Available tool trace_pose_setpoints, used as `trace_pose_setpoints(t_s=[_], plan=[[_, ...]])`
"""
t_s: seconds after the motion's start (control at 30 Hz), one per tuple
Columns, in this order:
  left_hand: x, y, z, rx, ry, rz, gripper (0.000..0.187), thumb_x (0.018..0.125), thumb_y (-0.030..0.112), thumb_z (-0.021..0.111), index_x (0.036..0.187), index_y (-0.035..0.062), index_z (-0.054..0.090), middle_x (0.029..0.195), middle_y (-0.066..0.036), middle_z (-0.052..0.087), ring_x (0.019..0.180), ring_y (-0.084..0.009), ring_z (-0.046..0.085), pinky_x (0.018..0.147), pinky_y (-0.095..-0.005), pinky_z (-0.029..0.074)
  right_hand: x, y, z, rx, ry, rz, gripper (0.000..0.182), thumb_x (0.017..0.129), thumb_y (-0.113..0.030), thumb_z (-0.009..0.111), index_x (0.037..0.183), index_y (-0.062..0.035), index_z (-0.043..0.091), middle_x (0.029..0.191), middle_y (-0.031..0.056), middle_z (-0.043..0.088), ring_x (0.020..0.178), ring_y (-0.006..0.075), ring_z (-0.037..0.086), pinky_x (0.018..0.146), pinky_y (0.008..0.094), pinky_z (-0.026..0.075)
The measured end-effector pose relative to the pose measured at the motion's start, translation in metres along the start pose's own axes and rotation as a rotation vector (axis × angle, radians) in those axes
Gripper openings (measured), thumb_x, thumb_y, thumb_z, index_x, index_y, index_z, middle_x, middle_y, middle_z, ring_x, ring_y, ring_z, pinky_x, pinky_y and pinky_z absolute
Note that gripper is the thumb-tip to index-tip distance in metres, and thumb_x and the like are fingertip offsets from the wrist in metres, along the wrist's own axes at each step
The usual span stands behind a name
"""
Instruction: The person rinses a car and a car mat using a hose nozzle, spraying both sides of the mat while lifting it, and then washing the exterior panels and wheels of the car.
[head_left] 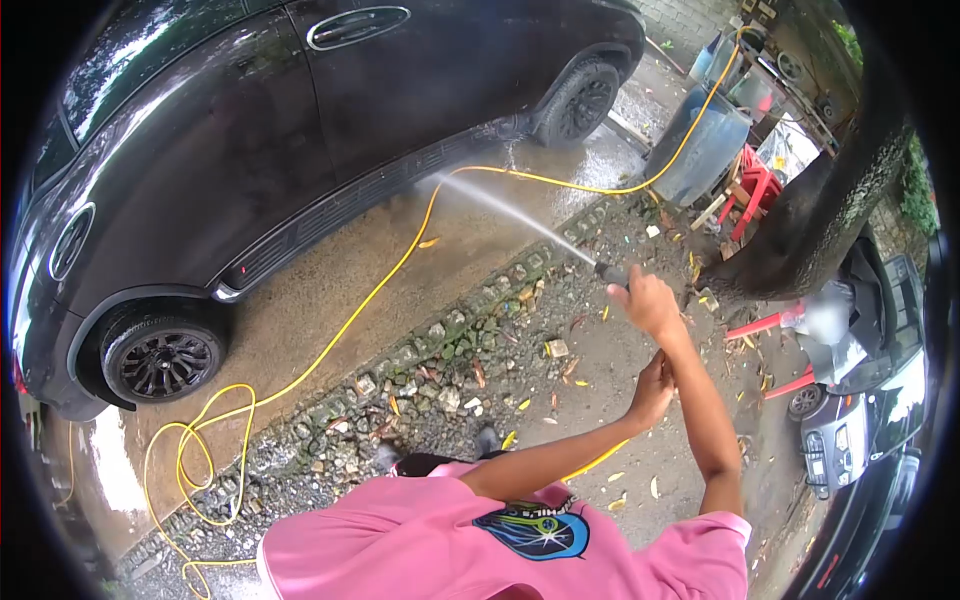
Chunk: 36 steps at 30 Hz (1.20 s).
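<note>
My right hand (648,302) is wrapped round a dark spray nozzle (607,271), thumb toward the left. A white water jet (520,215) leaves it toward the side step (340,205) of a dark car (210,130). Just below, my left hand (655,390) is closed against my right forearm; what it grips, if anything, is hidden. Part of a yellow hose (600,460) shows beneath my left forearm. More yellow hose (370,297) runs along the wet ground beside the car and loops at lower left.
A stony strip (440,385) borders the wet concrete (300,340). At upper right are a blue drum (697,145), red plastic chairs (757,190) and a thick tree trunk (810,215). A silver vehicle (838,445) and a dark one (850,540) stand at the right.
</note>
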<state>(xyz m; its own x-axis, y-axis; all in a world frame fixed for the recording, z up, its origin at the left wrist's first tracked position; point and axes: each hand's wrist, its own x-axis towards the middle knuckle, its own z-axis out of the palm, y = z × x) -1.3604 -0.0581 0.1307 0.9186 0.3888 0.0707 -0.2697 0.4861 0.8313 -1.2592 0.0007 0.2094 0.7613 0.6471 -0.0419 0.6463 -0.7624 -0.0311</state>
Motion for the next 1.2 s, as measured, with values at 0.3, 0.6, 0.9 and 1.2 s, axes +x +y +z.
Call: trace_pose_setpoints(t_s=[0.3,0.6,0.9,1.2], plan=[[-0.005,-0.021,0.026,0.0,-0.133,-0.104,0.028,0.096,0.031,0.038,0.09,0.0045,0.044,0.065,0.002,0.04,0.053,-0.0075,0.036,0.047,-0.0243,0.033,-0.008,0.058,0.008,0.154,0.078,0.15,0.046,0.087,-0.038,0.048,0.076,0.0066,0.056,0.073,0.0308,0.057,0.075,0.0472,0.056,0.07,0.0504,0.044],[-0.006,-0.033,0.028,-0.025,-0.158,-0.177,0.032,0.095,0.036,0.04,0.084,0.0063,0.044,0.063,0.002,0.04,0.052,-0.0062,0.037,0.047,-0.0226,0.033,-0.007,0.08,0.018,0.263,0.054,0.127,0.056,0.088,-0.042,0.044,0.065,0.0072,0.054,0.067,0.0278,0.055,0.069,0.0447,0.055,0.066,0.0476,0.041],[-0.003,-0.034,0.027,0.034,-0.15,-0.21,0.036,0.094,0.036,0.041,0.083,0.0021,0.047,0.061,-0.006,0.049,0.05,-0.0162,0.046,0.049,-0.0328,0.037,-0.029,0.079,0.02,0.465,-0.021,0.38,0.053,0.089,-0.043,0.046,0.112,0.0047,0.047,0.057,0.0146,0.057,0.043,0.0201,0.056,0.036,0.0319,0.043],[0.027,-0.054,0.037,-0.047,-0.322,-0.335,0.016,0.086,0.016,0.045,0.091,0.0011,0.049,0.062,-0.004,0.05,0.055,-0.0118,0.049,0.051,-0.0264,0.038,-0.062,0.112,0.025,0.288,0.346,0.317,0.027,0.088,-0.018,0.047,0.11,-0.0046,0.055,0.075,0.0252,0.059,0.071,0.0406,0.059,0.059,0.048,0.044]])
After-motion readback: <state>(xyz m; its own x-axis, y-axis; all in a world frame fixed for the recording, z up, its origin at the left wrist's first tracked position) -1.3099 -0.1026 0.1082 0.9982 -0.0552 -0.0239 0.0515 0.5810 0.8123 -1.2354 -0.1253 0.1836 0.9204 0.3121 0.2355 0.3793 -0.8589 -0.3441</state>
